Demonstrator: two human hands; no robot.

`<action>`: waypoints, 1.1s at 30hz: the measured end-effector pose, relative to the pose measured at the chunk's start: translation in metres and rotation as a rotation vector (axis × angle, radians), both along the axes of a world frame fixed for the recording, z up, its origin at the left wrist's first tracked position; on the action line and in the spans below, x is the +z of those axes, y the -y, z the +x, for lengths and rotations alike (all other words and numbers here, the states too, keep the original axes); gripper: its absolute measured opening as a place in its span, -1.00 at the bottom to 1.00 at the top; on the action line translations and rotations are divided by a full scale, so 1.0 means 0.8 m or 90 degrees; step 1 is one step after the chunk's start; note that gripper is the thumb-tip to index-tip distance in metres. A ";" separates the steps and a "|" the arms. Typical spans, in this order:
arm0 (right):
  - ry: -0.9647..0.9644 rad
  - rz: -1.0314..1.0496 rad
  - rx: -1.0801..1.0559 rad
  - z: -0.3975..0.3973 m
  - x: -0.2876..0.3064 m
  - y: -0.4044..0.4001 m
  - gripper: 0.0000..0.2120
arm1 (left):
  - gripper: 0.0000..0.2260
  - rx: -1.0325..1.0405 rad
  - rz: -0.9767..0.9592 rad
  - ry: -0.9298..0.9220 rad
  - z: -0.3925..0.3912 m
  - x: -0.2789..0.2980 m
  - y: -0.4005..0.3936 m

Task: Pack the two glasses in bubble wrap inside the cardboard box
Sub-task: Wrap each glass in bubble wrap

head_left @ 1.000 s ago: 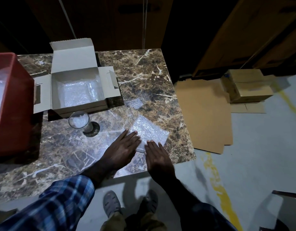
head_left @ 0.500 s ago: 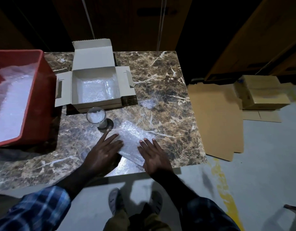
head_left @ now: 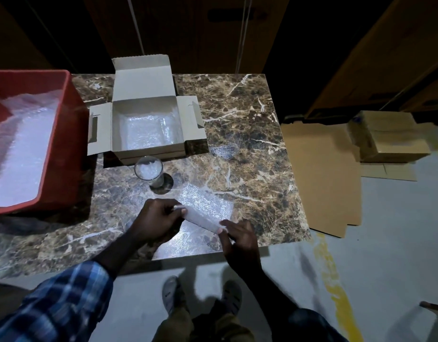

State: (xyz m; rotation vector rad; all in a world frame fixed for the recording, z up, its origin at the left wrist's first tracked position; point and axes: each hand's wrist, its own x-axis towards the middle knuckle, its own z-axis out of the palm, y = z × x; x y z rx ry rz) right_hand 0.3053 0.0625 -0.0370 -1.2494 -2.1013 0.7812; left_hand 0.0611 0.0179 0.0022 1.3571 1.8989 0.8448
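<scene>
Both hands have gone from lying flat on the bubble wrap sheet (head_left: 208, 206) to curling around its near edge. At far left, the red crate (head_left: 65, 144) sits on the marble table (head_left: 250, 134) with more bubble wrap lying inside it. Just to its right, the cardboard box (head_left: 144, 129) stands open, flaps spread and lid tipped back, with bubble wrap lining its bottom. A glass (head_left: 150, 170) stands upright on the table just in front of the box, apart from the sheet; only this one glass is clearly visible. The left hand (head_left: 156, 218) has its fingers curled around the left end of the sheet's lifted near edge, thumb on top. The sheet lies on the table between the glass and the table's near edge, its far part flat. The right hand (head_left: 237, 236) pinches the right end of the same rolled edge. On the floor at right lie flat cardboard sheets (head_left: 319, 178) and a closed carton (head_left: 388, 137).
</scene>
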 end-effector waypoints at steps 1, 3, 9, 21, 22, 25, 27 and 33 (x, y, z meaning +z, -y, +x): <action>-0.004 -0.073 -0.036 -0.004 0.005 -0.004 -0.72 | -0.77 0.031 -0.004 -0.010 0.001 -0.003 -0.004; -0.018 -0.151 -0.079 -0.013 0.012 -0.011 -0.59 | -0.71 0.068 0.013 -0.045 0.003 -0.010 -0.010; 0.060 -0.181 -0.154 -0.033 0.012 -0.034 -0.66 | -0.60 0.096 0.035 -0.131 0.018 -0.009 -0.029; 0.293 -0.147 -0.227 -0.055 0.019 -0.039 -0.69 | -0.80 0.045 0.046 -0.342 0.021 -0.030 -0.049; 0.319 -0.139 -0.224 -0.055 0.020 -0.039 -0.69 | -0.81 0.045 0.042 -0.347 0.022 -0.030 -0.049; 0.344 -0.135 -0.217 -0.057 0.024 -0.040 -0.72 | -0.84 0.058 0.039 -0.346 0.025 -0.029 -0.050; 0.331 -0.089 -0.214 -0.058 0.023 -0.038 -0.77 | -0.84 0.076 0.072 -0.319 0.031 -0.025 -0.049; 0.266 0.235 -0.135 -0.060 0.007 -0.008 -0.80 | -0.78 -0.019 0.289 -0.386 0.049 -0.020 -0.016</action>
